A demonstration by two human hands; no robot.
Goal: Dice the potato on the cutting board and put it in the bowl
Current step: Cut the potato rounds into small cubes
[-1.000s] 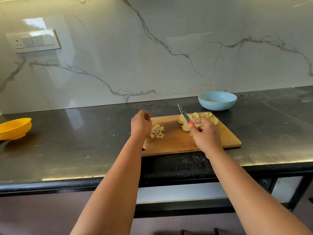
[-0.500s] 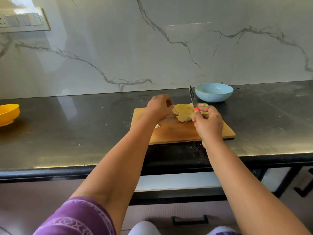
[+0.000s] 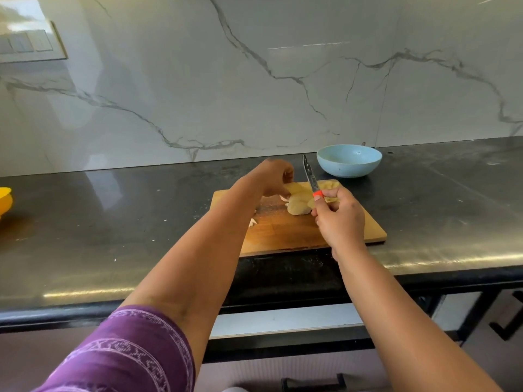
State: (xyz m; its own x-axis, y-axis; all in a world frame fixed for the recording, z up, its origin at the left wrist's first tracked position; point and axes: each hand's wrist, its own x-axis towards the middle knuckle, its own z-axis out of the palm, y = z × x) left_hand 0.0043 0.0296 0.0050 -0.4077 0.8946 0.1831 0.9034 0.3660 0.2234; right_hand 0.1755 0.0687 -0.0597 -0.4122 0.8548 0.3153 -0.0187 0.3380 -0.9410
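Counter edge cuts yellow bowl [image 3: 5,200]; left hand [image 3: 273,176] fingers pinch potato [image 3: 297,200]; right hand [image 3: 341,219] fingers grip knife [image 3: 310,178].

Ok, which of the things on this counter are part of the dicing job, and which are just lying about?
In the job: potato, board, knife in the right hand, left hand on the potato, blue bowl.

Lying about: yellow bowl, wall switches.

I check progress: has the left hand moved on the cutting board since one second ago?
Yes. The left hand has moved rightward along the cutting board, reaching the potato slices.
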